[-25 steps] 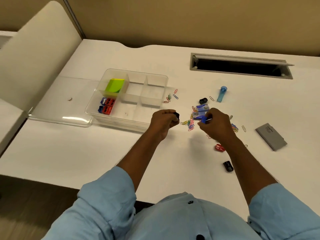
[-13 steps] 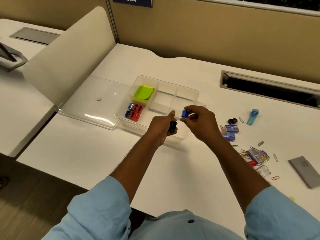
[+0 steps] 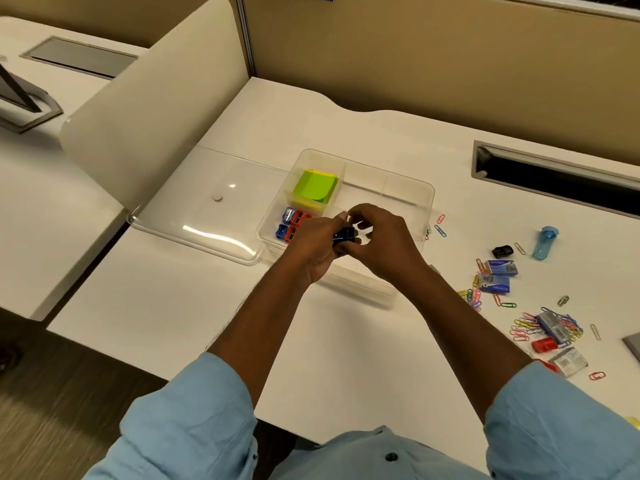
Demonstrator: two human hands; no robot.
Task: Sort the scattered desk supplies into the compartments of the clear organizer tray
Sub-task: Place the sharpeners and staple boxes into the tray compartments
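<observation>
Hands meet just above the centre of the frame, over the near part of the clear organizer tray [image 3: 425,188]: the left hand [image 3: 313,245] and right hand [image 3: 381,244] are both curled around a small dark blue sharpener [image 3: 344,235], though which one bears it I cannot tell. Passed or dropped carelessly, it could slip, bounce off a divider and land outside or in the wrong compartment instead of beside the blue and red sharpeners [image 3: 289,225] below the green sticky notes [image 3: 315,186]. Paper clips [image 3: 526,323] at lower right remain unsorted.
</observation>
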